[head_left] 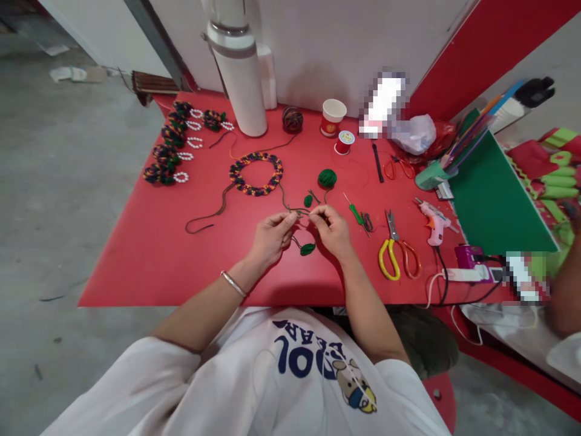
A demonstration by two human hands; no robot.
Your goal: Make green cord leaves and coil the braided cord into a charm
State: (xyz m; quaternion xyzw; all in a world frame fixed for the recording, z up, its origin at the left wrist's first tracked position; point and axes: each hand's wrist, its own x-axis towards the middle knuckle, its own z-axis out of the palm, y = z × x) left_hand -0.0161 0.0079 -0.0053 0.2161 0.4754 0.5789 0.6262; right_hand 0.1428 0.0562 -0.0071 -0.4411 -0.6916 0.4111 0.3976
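My left hand (273, 237) and my right hand (332, 231) are close together over the red table, each pinching thin dark green yarn (302, 211) stretched between them. One small green leaf-shaped crochet piece (307, 249) hangs or lies just below the fingers; which of the two I cannot tell. Another such green piece (308, 200) rests just beyond them. Behind my right hand sits a ball of green yarn (327, 178). A multicoloured crocheted ring (234, 174) lies flat ahead of my left hand, with loose yarn ends trailing from it. To the right is a green-handled crochet hook (355, 213).
Yellow-and-orange-handled scissors (391, 254), a pink glue gun (436, 223) and a power strip (467, 275) lie on the right. Along the back stand a white flask (240, 79), a paper cup (333, 118) and a thread spool (345, 142). Several beaded crochet pieces (163, 154) line the left.
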